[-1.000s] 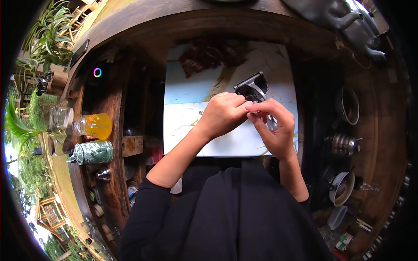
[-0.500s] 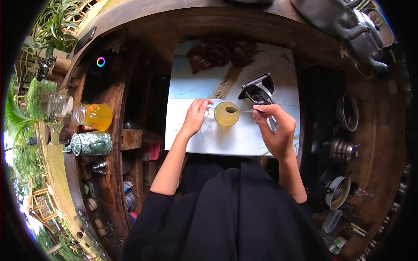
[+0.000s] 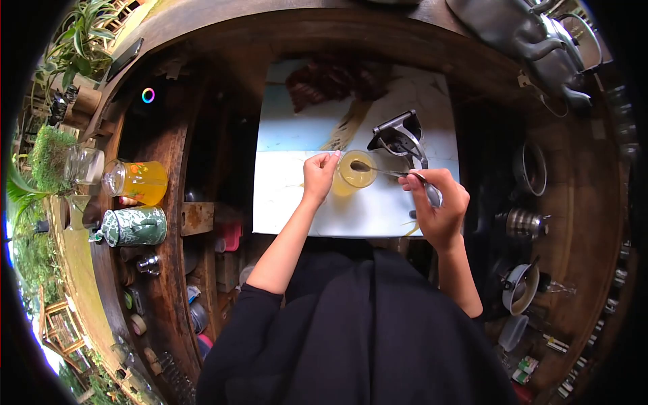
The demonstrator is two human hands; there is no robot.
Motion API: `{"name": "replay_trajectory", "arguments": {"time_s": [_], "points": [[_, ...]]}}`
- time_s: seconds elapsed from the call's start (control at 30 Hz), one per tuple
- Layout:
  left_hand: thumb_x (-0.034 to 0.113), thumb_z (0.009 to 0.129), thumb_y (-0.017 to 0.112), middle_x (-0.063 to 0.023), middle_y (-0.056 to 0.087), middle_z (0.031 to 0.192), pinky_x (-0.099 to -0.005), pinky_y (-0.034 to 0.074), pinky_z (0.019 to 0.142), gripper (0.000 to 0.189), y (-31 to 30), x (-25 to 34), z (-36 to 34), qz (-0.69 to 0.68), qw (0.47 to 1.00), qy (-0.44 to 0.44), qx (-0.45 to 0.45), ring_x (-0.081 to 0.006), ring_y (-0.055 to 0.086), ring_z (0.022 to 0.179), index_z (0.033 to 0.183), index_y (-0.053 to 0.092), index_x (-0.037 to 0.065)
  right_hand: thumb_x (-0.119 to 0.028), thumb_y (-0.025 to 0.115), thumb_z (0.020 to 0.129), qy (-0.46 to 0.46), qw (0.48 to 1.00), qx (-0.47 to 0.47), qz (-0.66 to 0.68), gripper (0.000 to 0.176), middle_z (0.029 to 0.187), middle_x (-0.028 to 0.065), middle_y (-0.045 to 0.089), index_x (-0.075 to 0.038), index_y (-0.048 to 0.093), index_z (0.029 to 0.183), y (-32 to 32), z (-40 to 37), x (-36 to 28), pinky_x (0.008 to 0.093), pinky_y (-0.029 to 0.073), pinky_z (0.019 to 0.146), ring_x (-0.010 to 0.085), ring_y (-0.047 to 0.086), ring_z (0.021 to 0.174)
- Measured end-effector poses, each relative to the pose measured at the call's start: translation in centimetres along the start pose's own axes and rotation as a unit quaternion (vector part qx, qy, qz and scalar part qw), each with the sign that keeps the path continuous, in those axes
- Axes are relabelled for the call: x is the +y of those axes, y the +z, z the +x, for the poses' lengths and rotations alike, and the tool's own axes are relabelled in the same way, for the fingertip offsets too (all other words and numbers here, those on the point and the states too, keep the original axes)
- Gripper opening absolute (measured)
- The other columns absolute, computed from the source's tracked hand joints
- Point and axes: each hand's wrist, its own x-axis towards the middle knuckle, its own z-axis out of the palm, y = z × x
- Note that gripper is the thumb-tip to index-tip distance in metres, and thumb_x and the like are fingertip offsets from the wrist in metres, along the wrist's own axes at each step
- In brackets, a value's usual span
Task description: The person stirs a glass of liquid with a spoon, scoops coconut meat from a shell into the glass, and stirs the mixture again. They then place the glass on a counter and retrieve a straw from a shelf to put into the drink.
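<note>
A glass of pale yellow drink (image 3: 347, 181) stands slightly tilted on the small table. My left hand (image 3: 319, 177) is closed at its left side, fingers curled at the rim; the exact contact is partly hidden. From the right, my right hand (image 3: 442, 202) pinches the handle of a metal spoon (image 3: 385, 171), whose bowl dips into the drink. Just behind the spoon lies a grey metal hand press (image 3: 398, 135), its handles partly covered by my right hand.
The marble-patterned table (image 3: 283, 209) bears a dark red cloth-like item (image 3: 317, 84) at its far side. A jug of orange drink (image 3: 145, 182) and a green speckled enamel pot (image 3: 138, 226) stand on the left wooden shelf. Dark kettles (image 3: 506, 34) stand at top right; pans (image 3: 521, 290) are at right.
My left hand has closed in at the glass's rim, its fingers now curled. The glass has shifted a little right and tilts. My right hand has moved slightly right and down with the spoon.
</note>
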Motion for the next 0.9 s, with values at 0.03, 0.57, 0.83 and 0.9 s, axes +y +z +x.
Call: {"name": "replay_trajectory", "arguments": {"time_s": [0.03,0.57,0.83,0.9], "points": [[0.017,0.087,0.057,0.0084,0.028,0.053,-0.0235,0.019,0.046,0.044,-0.1,0.6,0.1,0.012,1.0,0.012,-0.003,-0.003,0.022,0.052,0.054,0.029,0.009,0.002,0.066,0.073,-0.016,1.0,0.01,0.015,0.01,0.071,0.0099,0.063,0.001,0.059,0.079,-0.2,0.1,-0.2,0.0253,0.047,0.054,0.0191,0.06,0.057],[0.02,0.089,0.054,0.0099,0.036,0.05,-0.0205,0.016,0.04,0.028,-2.4,24.1,0.7,-0.173,0.97,0.14,-0.094,0.001,0.023,0.043,0.064,0.055,0.007,-0.014,0.043,0.094,-0.258,0.931,0.15,0.21,0.018,0.067,0.016,0.058,0.003,0.045,0.094,-8.5,11.7,-10.8,0.026,0.044,0.047,0.019,0.054,0.048],[0.027,0.084,0.061,0.0094,0.029,0.045,-0.0214,0.013,0.037,0.033,-3.3,31.3,1.0,-0.136,0.968,0.191,-0.091,-0.0015,0.019,0.037,0.058,0.044,0.015,-0.014,0.055,0.086,-0.288,0.834,0.371,0.291,0.012,0.057,0.0018,0.052,-0.003,0.058,0.091,-7.6,18.2,-14.8,0.0198,0.035,0.04,0.0091,0.046,0.044],[0.029,0.082,0.062,0.0091,0.027,0.045,-0.0222,0.013,0.038,0.036,-3.5,32.1,1.0,-0.132,0.969,0.192,-0.083,-0.0023,0.019,0.037,0.056,0.041,0.016,-0.013,0.055,0.086,-0.235,0.862,0.247,0.375,0.016,0.062,0.0072,0.057,-0.001,0.055,0.096,-8.5,16.7,-17.9,0.0229,0.043,0.043,0.0143,0.053,0.049]]}}
